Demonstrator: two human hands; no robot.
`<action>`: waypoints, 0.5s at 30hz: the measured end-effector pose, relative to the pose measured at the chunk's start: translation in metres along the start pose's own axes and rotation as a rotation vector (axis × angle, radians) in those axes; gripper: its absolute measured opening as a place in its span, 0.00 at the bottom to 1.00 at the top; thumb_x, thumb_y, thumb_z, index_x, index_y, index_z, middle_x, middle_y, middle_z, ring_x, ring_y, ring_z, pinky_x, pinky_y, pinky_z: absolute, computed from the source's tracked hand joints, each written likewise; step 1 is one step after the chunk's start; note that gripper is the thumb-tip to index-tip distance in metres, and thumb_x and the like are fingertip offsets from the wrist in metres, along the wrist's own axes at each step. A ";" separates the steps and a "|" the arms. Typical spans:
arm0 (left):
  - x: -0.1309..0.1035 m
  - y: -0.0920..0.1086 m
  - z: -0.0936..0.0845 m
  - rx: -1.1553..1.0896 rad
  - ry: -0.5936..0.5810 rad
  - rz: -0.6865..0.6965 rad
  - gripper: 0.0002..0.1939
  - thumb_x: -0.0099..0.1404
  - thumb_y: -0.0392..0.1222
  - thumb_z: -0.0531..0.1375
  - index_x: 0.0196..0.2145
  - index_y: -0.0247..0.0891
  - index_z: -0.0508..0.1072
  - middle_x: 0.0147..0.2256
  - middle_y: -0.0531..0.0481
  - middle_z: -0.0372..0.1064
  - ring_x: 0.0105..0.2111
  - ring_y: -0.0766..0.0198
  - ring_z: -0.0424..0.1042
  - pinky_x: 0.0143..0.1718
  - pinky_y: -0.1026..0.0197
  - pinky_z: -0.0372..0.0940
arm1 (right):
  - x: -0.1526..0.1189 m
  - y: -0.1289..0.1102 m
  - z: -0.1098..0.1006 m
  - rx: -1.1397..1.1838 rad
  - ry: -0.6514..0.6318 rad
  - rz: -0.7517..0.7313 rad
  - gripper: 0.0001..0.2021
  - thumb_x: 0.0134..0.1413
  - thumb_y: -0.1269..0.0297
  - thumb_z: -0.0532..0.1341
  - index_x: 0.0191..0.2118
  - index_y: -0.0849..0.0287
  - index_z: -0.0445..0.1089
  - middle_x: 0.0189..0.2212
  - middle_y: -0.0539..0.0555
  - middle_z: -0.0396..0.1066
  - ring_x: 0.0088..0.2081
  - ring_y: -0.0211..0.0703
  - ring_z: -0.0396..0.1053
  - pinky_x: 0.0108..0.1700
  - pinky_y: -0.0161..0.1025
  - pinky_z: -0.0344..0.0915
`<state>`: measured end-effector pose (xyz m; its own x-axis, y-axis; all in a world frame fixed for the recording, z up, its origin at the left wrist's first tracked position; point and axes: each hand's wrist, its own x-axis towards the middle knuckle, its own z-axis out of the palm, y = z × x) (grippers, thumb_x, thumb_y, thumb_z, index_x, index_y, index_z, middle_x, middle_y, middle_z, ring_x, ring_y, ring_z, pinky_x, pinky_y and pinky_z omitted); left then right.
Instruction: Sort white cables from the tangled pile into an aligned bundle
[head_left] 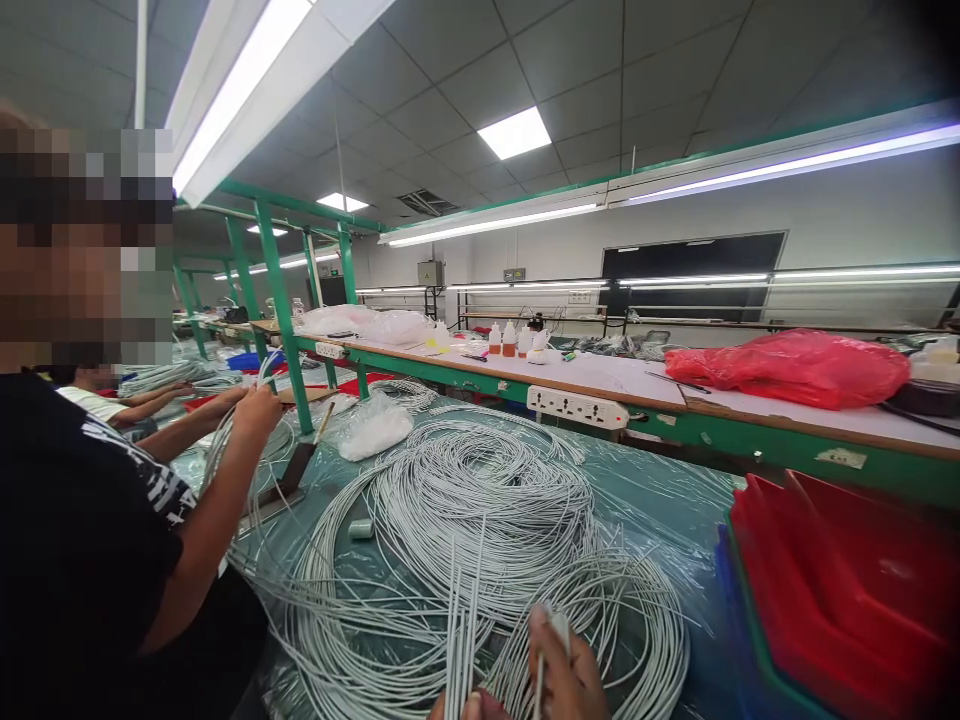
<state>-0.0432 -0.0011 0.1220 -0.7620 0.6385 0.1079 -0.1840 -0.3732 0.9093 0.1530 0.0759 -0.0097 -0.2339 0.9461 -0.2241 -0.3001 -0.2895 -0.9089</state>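
I find my right hand (pixel 564 668) at the bottom edge of the head view, fingers closed on a few thin white cable strands. My left hand (pixel 469 706) is barely in frame; it appears to pinch a bundle of straight cut white cable lengths (pixel 459 630) that stand upward, though I cannot confirm the grip.

Step in hand, by my judgement: gathering cut lengths into a bundle. The next move calls for aligning the ends evenly.

The large loose coil of white cable (pixel 465 520) lies just beyond both hands on the plastic-covered green worktop (pixel 675 500). Red plastic trays (pixel 847 590) sit to the right. A co-worker's hand (pixel 255 410) handles cable at left.
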 end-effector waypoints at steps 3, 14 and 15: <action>0.070 0.052 -0.021 -0.022 0.040 0.064 0.14 0.57 0.52 0.52 0.28 0.39 0.68 0.21 0.54 0.66 0.21 0.69 0.64 0.21 0.64 0.62 | 0.017 -0.013 -0.013 0.057 -0.032 -0.066 0.23 0.32 0.44 0.62 0.14 0.59 0.54 0.10 0.43 0.52 0.13 0.28 0.51 0.14 0.27 0.51; 0.105 0.058 -0.050 -0.094 0.040 0.107 0.24 0.57 0.59 0.45 0.15 0.40 0.63 0.11 0.59 0.53 0.12 0.75 0.57 0.12 0.72 0.52 | 0.036 -0.022 -0.002 0.145 -0.287 0.032 0.26 0.28 0.45 0.64 0.32 0.61 0.67 0.08 0.37 0.45 0.08 0.24 0.38 0.09 0.28 0.42; 0.085 0.045 -0.045 -0.081 0.038 0.098 0.22 0.55 0.60 0.46 0.19 0.41 0.65 0.12 0.59 0.55 0.13 0.73 0.58 0.12 0.70 0.53 | 0.036 -0.024 -0.002 0.158 -0.286 0.029 0.23 0.29 0.45 0.64 0.29 0.60 0.67 0.09 0.38 0.45 0.08 0.25 0.40 0.09 0.28 0.42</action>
<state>-0.1446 0.0061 0.1543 -0.8017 0.5708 0.1775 -0.1561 -0.4866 0.8595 0.1538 0.1171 0.0028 -0.4878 0.8645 -0.1212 -0.4243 -0.3561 -0.8326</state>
